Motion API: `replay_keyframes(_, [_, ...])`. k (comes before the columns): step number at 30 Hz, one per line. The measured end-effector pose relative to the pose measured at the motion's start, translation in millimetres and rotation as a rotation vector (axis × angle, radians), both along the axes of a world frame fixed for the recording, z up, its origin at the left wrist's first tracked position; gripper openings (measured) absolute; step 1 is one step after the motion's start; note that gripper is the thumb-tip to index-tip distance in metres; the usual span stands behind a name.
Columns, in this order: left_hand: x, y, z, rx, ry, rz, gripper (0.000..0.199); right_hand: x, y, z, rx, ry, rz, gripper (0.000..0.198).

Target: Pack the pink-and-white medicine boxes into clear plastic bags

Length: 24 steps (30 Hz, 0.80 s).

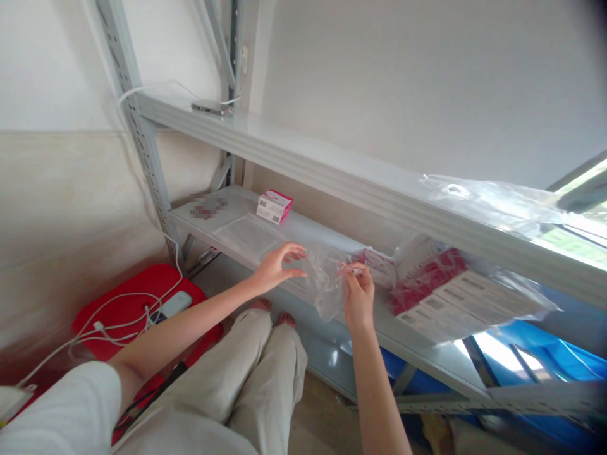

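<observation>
A crumpled clear plastic bag (pixel 325 287) hangs in front of the lower shelf. The fingers of my right hand (pixel 359 291) pinch its right side. My left hand (pixel 281 268) is at the bag's left, thumb and fingers apart, with nothing visible between them. Whether its fingertips touch the bag I cannot tell. Behind the hands, a white and pink box (pixel 274 206) stands on the lower shelf (pixel 227 230). To the right, several white and magenta boxes (pixel 455 297) lie wrapped in clear plastic. A flat clear bag (pixel 249 235) lies left of my left hand.
The upper shelf (pixel 303 155) runs above the hands, bearing a thin grey device (pixel 210 108) and clear plastic wrapping (pixel 493 199). A red stool (pixel 128 300) with white cables and a power bank (pixel 174 304) stands at left. Blue material (pixel 545 347) shows at lower right.
</observation>
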<state>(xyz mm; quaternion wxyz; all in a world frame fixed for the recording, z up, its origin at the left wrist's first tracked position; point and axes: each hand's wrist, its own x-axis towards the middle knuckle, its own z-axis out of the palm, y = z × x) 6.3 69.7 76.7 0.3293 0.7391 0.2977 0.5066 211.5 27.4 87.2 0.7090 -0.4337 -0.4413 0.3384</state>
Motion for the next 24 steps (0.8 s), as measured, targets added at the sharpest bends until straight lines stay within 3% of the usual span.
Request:
replay_keyframes(2, [5.3, 0.8, -3.6, -0.019, 0.007, 0.030, 0.044, -2.9, -0.3, 0.4, -0.002, -0.003, 0.008, 0.027])
replay_keyframes(6, [12.3, 1.8, -4.4, 0.003, -0.001, 0.070, 0.018, -4.0, -1.3, -0.7, -0.015, 0.032, 0.012, 0.028])
replay_keyframes(11, [12.9, -0.7, -0.1, 0.049, -0.012, 0.061, 0.022, 2.9, -3.5, -6.8, -0.028, 0.081, 0.004, 0.027])
replay_keyframes(19, [15.8, -0.1, -0.8, -0.086, -0.141, 0.121, 0.013, 8.2, -5.9, -10.4, -0.026, 0.157, -0.023, 0.027])
replay_keyframes(24, [4.4, 13.7, 3.3, 0.043, -0.071, 0.208, 0.011, 28.5, -8.2, -6.1, -0.033, 0.124, -0.093, 0.028])
